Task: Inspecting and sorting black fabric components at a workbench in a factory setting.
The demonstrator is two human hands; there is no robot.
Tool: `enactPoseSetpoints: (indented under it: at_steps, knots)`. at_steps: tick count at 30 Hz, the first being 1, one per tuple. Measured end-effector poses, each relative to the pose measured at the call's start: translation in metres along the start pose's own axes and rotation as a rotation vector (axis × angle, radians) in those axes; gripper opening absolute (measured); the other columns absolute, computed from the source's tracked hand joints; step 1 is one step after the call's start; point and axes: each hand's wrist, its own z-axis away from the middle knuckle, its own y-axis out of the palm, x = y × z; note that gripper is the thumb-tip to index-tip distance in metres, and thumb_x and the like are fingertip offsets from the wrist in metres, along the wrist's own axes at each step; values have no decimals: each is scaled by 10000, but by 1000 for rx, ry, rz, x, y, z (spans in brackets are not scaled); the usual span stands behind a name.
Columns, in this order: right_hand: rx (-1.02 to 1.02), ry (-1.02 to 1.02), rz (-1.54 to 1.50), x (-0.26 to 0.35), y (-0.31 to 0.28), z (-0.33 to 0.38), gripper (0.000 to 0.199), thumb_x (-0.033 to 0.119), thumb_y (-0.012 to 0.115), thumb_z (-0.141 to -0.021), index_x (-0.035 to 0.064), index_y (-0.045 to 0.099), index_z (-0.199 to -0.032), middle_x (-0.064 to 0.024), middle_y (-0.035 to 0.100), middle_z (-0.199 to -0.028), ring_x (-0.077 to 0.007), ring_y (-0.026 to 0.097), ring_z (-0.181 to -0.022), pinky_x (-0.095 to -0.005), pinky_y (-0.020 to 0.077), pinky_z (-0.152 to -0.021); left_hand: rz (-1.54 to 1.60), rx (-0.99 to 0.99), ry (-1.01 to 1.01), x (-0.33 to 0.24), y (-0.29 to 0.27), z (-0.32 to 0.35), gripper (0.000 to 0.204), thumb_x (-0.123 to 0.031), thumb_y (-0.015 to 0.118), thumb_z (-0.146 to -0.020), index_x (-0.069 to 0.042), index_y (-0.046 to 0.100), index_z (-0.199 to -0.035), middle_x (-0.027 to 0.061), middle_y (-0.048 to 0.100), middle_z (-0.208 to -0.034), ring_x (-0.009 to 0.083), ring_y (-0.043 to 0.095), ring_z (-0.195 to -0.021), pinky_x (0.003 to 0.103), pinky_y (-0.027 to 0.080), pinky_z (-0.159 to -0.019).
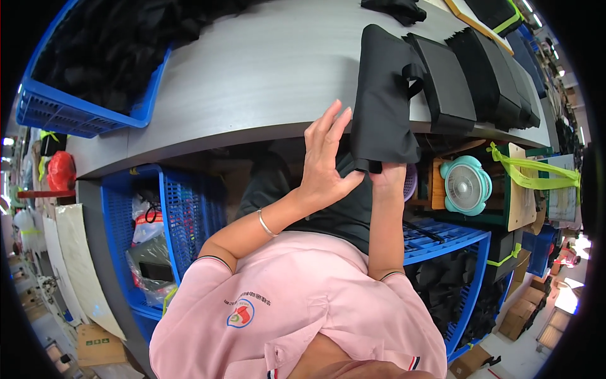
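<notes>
A black fabric pouch (384,101) with a small strap loop (413,79) on its right side extends over the table's front edge. Its near end covers the fingers of my right hand (388,175), which holds the pouch from below; whether those fingers are inside it or behind it is hidden. To the left of the pouch is my left hand (323,158), its fingers extended upward and apart, holding nothing. The left thumb points toward the pouch's lower corner, and I cannot tell if it touches.
Stacks of flat black pouches (442,79) line the grey table's (252,76) right side. A blue crate (82,114) of black fabric stands at the far left. Below are a blue basket (183,215) of bags, another blue crate (476,278) and a turquoise fan (466,185).
</notes>
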Motion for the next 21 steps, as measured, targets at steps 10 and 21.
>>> enactPoseSetpoints:
  at_steps: [10, 21]
  knots:
    - [-61, -24, -8, -1, -13, 9, 441, 237, 657, -914, 5, 562, -1276, -124, 643, -1195, -242, 656, -1031, -365, 576, -860, 311, -88, -176, -15, 11, -1, 675, 194, 524, -662, -101, 645, -1256, 69, 572, -1198, 165, 601, -899, 255, 498, -647]
    - [-52, 16, -34, -11, -25, 0, 436, 226, 650, -912, 5, 567, -1279, -108, 660, -1165, -221, 664, -997, -331, 567, -846, 321, -68, -145, -11, 13, 5, 666, 223, 574, -693, -91, 642, -1277, 71, 559, -1227, 84, 581, -808, 208, 484, -616]
